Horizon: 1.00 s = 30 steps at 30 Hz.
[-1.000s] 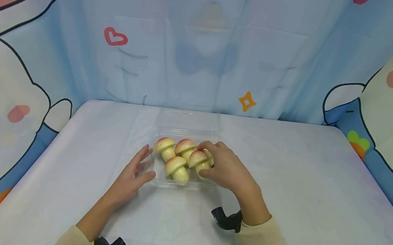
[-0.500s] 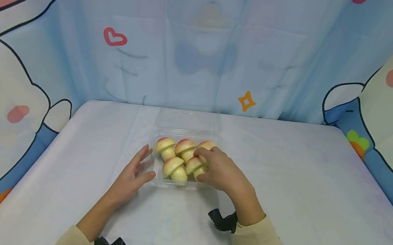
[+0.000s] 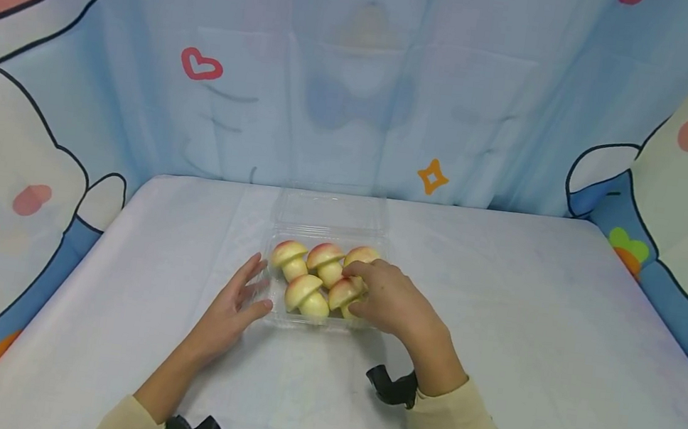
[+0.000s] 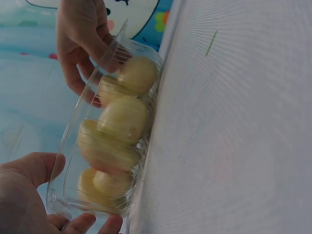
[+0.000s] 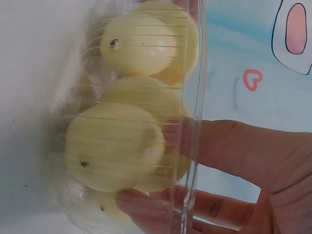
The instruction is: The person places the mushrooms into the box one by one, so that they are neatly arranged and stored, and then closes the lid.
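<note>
Several yellow mushroom-shaped pieces with reddish caps, such as the front left one (image 3: 307, 296), lie in a clear hinged plastic box (image 3: 292, 318) on the table. In the head view my right hand (image 3: 400, 304) reaches over the box's right end. It pinches the front right mushroom-shaped piece (image 3: 342, 294) between thumb and fingers, which partly hide it. At the box's left end is my left hand (image 3: 228, 308), its fingers straight along the outer side. The left wrist view shows its thumb (image 4: 46, 165) against the rim. Low in the box, pieces press close together.
The box's transparent lid (image 3: 331, 213) stands raised behind it, towards the table's back edge. White cloth (image 3: 518, 322) covers the table. A blue printed curtain (image 3: 355, 123) hangs behind. Black wrist mounts (image 3: 390, 386) jut inward from both sleeves.
My right hand has moved a little left and nearer with its mushroom-shaped piece. The back right piece has come into view, and the front left one has shifted slightly left. My left hand stays put.
</note>
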### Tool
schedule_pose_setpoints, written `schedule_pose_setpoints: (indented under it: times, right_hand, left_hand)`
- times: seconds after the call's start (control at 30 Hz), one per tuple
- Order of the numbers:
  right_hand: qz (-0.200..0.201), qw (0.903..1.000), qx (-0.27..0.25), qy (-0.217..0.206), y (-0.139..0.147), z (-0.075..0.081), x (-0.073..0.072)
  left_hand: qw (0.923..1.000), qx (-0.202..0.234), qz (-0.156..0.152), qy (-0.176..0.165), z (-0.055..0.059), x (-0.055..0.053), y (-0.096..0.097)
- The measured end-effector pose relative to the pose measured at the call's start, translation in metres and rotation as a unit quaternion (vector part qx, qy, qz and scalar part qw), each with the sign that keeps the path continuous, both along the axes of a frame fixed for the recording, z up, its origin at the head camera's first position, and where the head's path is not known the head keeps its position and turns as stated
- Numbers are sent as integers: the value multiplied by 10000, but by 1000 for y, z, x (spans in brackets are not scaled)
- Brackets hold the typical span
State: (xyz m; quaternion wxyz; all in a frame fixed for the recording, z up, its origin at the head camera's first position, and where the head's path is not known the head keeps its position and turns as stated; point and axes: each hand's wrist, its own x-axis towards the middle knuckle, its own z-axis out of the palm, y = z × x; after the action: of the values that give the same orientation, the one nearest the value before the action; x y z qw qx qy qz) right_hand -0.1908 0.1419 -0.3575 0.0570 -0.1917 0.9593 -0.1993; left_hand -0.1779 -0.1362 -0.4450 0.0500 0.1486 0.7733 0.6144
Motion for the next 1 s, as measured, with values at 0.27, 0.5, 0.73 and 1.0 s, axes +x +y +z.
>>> schedule_pose_setpoints:
  times: [0.27, 0.5, 0.73, 1.0]
  right_hand:
    - [-145, 9988, -459, -22, 9, 8, 2]
    - [-595, 9899, -1211, 423, 15, 12, -6]
    - [-1590, 9549, -2427, 626, 32, -18, -35]
    - [-2265, 8768, -4145, -906, 50, -54, -73]
  left_hand:
    - [10000, -59, -31, 3, 2, -1, -2]
    - [10000, -42, -36, 30, 2, -3, -2]
    - [10000, 10, 1, -30, 0, -4, -2]
    - [10000, 80, -15, -40, -2, -3, -2]
